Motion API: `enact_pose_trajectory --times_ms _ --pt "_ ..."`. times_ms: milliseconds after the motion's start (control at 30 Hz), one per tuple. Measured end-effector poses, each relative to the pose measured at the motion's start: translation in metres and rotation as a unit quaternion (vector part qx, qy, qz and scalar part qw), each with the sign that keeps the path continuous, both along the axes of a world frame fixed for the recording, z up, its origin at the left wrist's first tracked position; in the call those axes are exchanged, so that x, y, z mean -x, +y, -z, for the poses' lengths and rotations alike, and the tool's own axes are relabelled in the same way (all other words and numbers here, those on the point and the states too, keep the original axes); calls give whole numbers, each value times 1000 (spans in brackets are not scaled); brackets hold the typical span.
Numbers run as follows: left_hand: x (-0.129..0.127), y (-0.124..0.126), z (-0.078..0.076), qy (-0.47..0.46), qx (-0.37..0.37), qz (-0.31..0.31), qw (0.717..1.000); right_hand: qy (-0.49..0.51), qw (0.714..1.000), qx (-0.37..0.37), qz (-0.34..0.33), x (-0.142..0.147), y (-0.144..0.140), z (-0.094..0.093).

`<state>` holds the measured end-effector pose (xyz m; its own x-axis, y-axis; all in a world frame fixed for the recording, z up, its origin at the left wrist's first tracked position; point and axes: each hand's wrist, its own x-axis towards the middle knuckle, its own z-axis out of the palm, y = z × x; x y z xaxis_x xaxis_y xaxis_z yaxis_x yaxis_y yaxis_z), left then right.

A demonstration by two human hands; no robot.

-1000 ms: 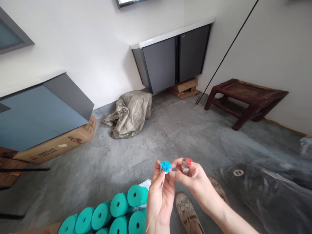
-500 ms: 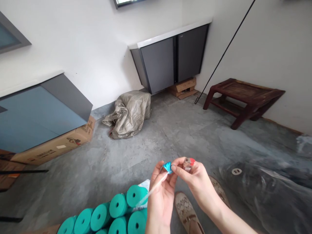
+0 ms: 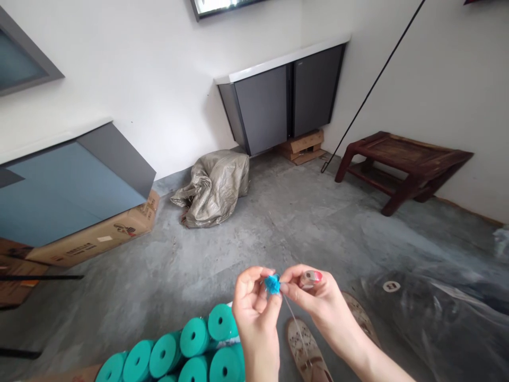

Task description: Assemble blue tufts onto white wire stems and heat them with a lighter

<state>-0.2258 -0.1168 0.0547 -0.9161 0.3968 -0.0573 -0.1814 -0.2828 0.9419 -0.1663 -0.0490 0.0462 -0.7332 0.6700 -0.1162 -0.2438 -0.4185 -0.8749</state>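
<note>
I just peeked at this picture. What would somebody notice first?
Probably the two hands low in the middle: the left hand and right hand pinch a fuzzy blue tuft between them, with a thin thread hanging down. Next come the bright green rolls stacked at the bottom left, then the crumpled sack by the wall.

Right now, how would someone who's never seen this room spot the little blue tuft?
Look at the bottom middle of the view, above the green rolls on the grey floor. The left hand and right hand meet there, and the blue tuft is pinched between their fingertips. It is fuzzy, bright blue, unlike the flat green rolls.
</note>
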Motion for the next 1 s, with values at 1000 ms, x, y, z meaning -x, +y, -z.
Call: enact_pose_trajectory --times_ms 1000 --pt "9 -12 11 155 121 22 980 -33 999 -20 11 0 1 10"
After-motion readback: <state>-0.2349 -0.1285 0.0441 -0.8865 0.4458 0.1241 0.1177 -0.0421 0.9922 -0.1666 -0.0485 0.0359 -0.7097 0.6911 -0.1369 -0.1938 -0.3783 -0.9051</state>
